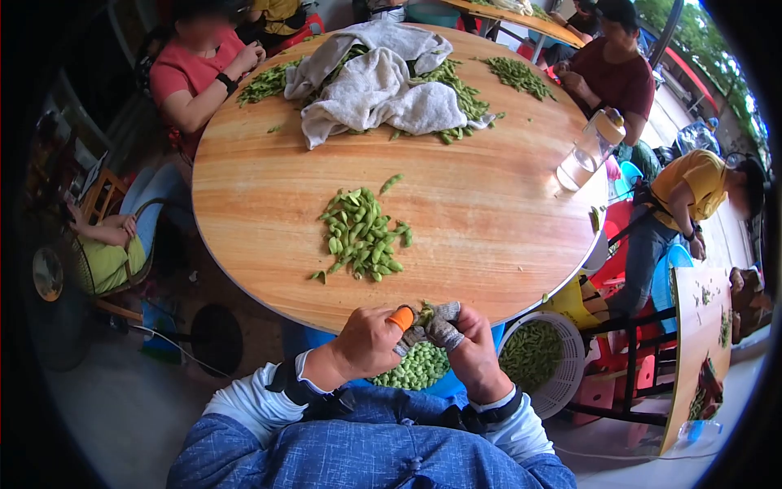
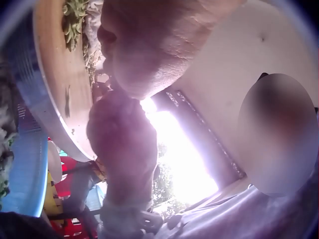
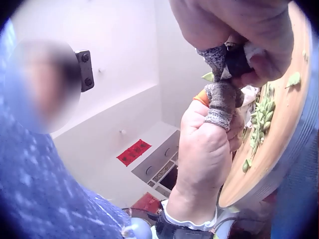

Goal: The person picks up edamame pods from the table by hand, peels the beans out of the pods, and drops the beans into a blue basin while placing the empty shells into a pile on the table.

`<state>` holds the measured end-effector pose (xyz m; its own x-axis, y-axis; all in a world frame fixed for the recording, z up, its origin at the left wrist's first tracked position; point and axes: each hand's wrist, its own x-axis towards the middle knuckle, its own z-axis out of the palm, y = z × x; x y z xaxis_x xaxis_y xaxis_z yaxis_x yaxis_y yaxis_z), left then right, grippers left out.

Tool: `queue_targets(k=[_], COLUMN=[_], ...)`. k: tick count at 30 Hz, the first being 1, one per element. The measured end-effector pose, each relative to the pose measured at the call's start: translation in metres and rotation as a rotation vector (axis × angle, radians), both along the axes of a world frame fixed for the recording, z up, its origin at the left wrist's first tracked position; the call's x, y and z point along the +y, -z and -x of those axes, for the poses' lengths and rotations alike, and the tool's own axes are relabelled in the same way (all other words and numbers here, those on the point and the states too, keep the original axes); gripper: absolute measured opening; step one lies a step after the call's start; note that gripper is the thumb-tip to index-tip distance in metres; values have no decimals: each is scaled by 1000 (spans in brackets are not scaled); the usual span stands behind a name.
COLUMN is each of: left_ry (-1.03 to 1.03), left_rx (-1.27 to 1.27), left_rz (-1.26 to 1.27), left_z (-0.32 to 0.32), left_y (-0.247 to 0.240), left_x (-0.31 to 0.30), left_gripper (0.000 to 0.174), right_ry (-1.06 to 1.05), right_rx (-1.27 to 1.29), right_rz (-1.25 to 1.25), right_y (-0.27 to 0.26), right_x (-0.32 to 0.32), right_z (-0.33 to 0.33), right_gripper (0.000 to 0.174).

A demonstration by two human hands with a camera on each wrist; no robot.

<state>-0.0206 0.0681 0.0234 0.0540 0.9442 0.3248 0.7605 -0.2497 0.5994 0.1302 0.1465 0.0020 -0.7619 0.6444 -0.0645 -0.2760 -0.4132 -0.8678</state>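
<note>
Both hands meet above a blue tub of shelled green beans [image 1: 414, 368] at the table's near edge. A green pod [image 1: 425, 312] is pinched between the fingertips of the left hand [image 1: 364, 342] and the right hand [image 1: 472, 350]. Grey knitted finger covers show on both hands, and an orange cover sits on a left finger. In the right wrist view the left hand [image 3: 207, 144] lies below the right hand [image 3: 244, 35], with a bit of green between them. On the table a small heap of pods [image 1: 362, 232] lies beyond the hands.
The round wooden table [image 1: 269, 187] bears a grey cloth [image 1: 375, 85] over more pods and a clear bottle [image 1: 588, 155]. A white basket of pods [image 1: 533, 354] stands right of the tub. Several people sit around.
</note>
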Motion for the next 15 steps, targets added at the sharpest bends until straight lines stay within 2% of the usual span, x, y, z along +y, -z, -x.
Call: queue_targets(k=[3, 6, 9, 13, 15], left_ry=[6, 23, -97, -52, -30], left_rx=[-378, -652, -9, 160, 121], left_rz=[84, 129, 42, -119, -117], left_z=[-3, -7, -4, -1, 2], left_y=[8, 4, 9, 6, 8], left_x=[-1, 1, -6, -7, -8], left_gripper=[17, 17, 23, 37, 39], right_ry=[13, 31, 24, -25, -23], right_rx=[46, 54, 15, -11, 4], right_rz=[-23, 4, 17, -3, -15], right_y=[10, 10, 3, 0, -1], right_x=[-1, -2, -2, -1, -3], right_z=[1, 1, 2, 3, 4], right_gripper=[16, 17, 17, 16, 17])
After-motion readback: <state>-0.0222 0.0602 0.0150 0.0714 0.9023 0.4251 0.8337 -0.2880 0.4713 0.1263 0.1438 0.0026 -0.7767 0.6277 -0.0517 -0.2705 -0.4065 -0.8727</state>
